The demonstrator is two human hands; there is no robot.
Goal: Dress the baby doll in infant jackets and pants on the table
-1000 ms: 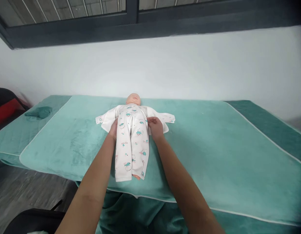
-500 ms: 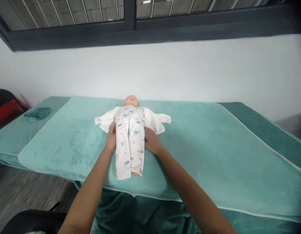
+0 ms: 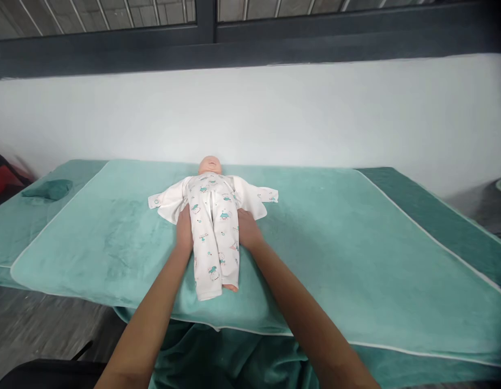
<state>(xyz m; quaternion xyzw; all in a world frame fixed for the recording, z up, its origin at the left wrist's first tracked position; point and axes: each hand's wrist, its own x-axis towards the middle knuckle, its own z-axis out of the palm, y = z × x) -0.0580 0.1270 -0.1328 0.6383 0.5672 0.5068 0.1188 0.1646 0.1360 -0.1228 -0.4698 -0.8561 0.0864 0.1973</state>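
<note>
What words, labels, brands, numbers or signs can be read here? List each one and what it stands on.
Readable text: none.
White printed trousers: tiny marks among the cartoon figures, possibly lettering, too small to read.
Jacket sleeve: small print, too small to make out.
Green bed cover, wall and window frame: no writing visible.

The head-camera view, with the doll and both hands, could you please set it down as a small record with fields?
Main subject: bald, pinkish baby doll, lying face up
Upper garment: white, long-sleeved fabric top, sleeves spread
Lower garment: white fabric trousers with teal print, foot showing below one leg
Left hand: at one side of the trousers, fingers partly hidden
Right hand: at the opposite side, fingers partly hidden
Surface: mint-green plush cover
</note>
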